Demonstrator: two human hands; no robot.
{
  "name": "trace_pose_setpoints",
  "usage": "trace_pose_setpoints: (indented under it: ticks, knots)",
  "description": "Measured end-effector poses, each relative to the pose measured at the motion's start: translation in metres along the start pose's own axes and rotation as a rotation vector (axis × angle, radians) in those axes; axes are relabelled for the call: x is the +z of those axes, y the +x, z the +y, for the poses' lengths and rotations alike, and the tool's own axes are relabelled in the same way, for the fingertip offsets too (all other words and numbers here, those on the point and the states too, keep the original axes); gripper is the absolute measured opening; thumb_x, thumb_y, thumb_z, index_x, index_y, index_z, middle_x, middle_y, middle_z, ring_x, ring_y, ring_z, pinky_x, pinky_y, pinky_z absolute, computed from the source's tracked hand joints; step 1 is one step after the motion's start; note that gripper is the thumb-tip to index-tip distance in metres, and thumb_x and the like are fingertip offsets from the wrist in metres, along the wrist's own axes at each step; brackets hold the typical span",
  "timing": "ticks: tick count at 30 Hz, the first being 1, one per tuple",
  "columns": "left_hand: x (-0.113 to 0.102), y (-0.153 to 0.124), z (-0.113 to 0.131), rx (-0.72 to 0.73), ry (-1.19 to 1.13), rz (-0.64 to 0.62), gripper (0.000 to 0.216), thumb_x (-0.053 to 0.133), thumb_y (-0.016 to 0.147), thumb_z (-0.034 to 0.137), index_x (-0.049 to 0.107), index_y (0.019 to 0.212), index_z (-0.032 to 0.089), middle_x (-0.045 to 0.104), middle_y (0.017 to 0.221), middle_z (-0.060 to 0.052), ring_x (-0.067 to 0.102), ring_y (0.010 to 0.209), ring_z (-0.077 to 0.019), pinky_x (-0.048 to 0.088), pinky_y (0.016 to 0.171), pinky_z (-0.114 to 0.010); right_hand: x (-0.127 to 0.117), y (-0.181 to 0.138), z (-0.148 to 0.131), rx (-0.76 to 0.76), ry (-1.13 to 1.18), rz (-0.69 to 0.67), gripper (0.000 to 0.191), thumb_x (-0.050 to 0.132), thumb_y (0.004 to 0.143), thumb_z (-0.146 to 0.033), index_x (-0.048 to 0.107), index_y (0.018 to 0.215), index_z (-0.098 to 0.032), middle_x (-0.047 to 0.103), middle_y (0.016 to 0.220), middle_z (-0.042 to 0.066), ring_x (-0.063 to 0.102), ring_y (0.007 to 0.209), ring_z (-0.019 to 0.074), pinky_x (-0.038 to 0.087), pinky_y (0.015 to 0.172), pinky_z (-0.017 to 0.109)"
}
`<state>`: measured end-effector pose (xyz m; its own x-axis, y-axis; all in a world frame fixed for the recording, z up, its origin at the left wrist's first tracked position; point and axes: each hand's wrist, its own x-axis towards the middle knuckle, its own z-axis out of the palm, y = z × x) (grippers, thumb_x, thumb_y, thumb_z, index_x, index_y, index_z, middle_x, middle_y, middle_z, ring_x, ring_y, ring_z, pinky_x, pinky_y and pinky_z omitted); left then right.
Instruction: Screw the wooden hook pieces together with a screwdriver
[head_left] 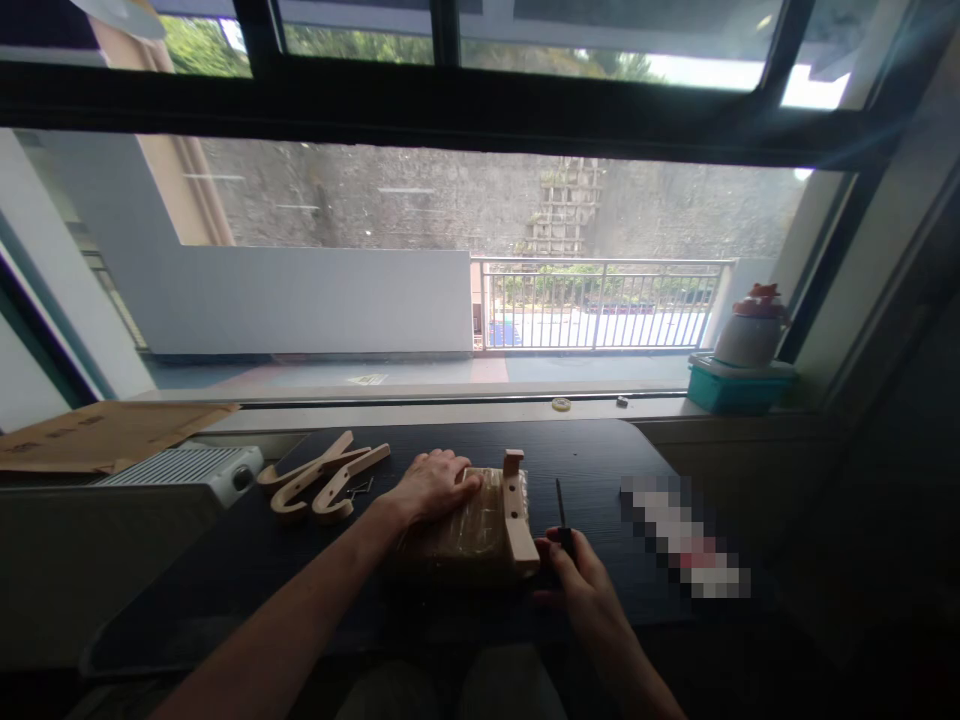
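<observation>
A block-shaped package (469,525) in shiny clear wrapping lies on the dark table in front of me. My left hand (435,488) grips its far left corner, with the fingers curled over the edge and the thumb on top. A pale wooden bracket (516,520) with two dark holes and bent ends lies along the package's right side. Right of it, my right hand (577,575) is closed around the dark handle of a screwdriver (560,505). The shaft points up and away from me, apart from the bracket.
Several curved wooden pieces (330,490) lie at the table's left, beside small metal hex keys (362,489). A pixelated item (686,540) is at the right. On the window ledge are a tape roll (561,405) and a teal box (739,388) under a bottle (752,330). A radiator (187,475) stands left.
</observation>
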<state>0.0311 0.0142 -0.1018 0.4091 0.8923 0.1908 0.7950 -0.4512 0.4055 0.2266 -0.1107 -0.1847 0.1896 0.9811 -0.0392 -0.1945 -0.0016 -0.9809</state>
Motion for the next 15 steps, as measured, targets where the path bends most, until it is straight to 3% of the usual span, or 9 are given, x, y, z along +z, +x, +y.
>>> trace_pose_setpoints:
  ticks: [4,8,12,15]
  knots:
    - [-0.019,-0.016,-0.018,-0.127,-0.142,-0.096,0.043,0.052,0.069,0.062,0.070,0.075,0.022,0.064,0.079,-0.006,0.060,0.071,-0.0226,0.044,0.068,-0.029,0.023,0.010,-0.003,-0.043,0.035,-0.087,0.036,0.055,0.076,-0.051,0.054,0.096,-0.021,0.060,0.098,0.008,0.058,0.091,0.0231,0.054,0.059,0.030]
    - [-0.050,-0.022,-0.031,-0.188,-0.399,-0.316,0.029,0.070,0.055,0.049,0.069,0.071,0.025,0.068,0.077,-0.003,0.064,0.076,-0.0254,0.045,0.066,-0.029,0.043,0.024,-0.001,-0.076,0.085,-0.154,0.034,0.055,0.077,-0.047,0.052,0.099,-0.021,0.059,0.097,0.007,0.057,0.089,0.0217,0.053,0.059,0.030]
    - [-0.074,-0.018,-0.041,-0.345,-0.519,-0.239,0.041,0.081,0.034,0.033,0.068,0.072,0.024,0.067,0.068,-0.004,0.064,0.064,-0.0299,0.047,0.060,-0.037,0.053,0.035,0.000,-0.113,0.145,-0.225,0.030,0.060,0.072,-0.042,0.053,0.093,-0.020,0.061,0.092,0.005,0.058,0.085,0.0221,0.053,0.060,0.032]
    - [-0.079,-0.013,-0.040,-0.370,-0.438,-0.277,0.045,0.080,0.038,0.034,0.066,0.079,0.022,0.068,0.074,-0.006,0.064,0.067,-0.0293,0.048,0.062,-0.038,0.055,0.041,-0.001,-0.158,0.125,-0.292,0.030,0.063,0.068,-0.034,0.055,0.093,-0.020,0.063,0.094,0.005,0.059,0.085,0.0233,0.053,0.065,0.034]
